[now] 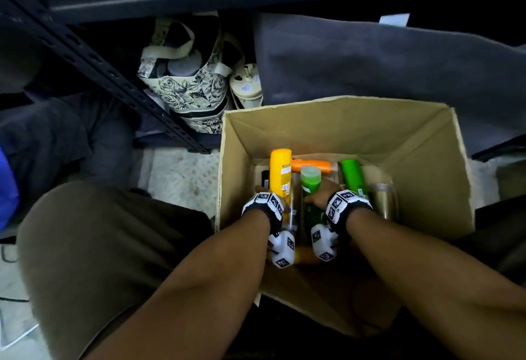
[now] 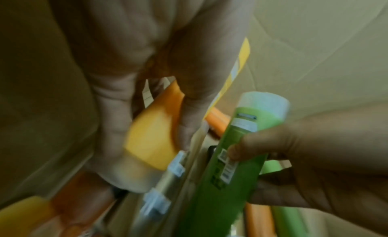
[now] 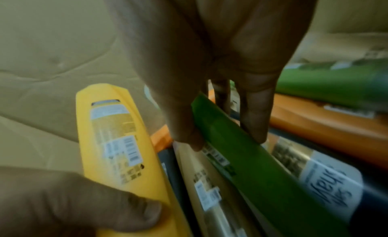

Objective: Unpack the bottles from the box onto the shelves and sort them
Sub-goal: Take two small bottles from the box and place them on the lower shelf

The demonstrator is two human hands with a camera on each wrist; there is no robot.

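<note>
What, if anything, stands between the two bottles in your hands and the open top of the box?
Nothing visible does. The left hand grips the yellow bottle, the right hand the green bottle; both rise above the other bottles, and the box is open above them.

The open brown cardboard box (image 1: 427,143) sits on the floor in front of you, before the dark metal shelf rack (image 1: 94,58), with the floral fabric bag (image 1: 185,80) behind its left corner. Inside, your left hand (image 1: 263,191) grips the upright yellow plastic bottle (image 1: 280,171), and just to its right your right hand (image 1: 321,191) grips the green plastic bottle with a pale cap (image 1: 310,179). The orange tube (image 1: 311,165) lies behind them, and the second green bottle (image 1: 353,173) lies at the right.
</note>
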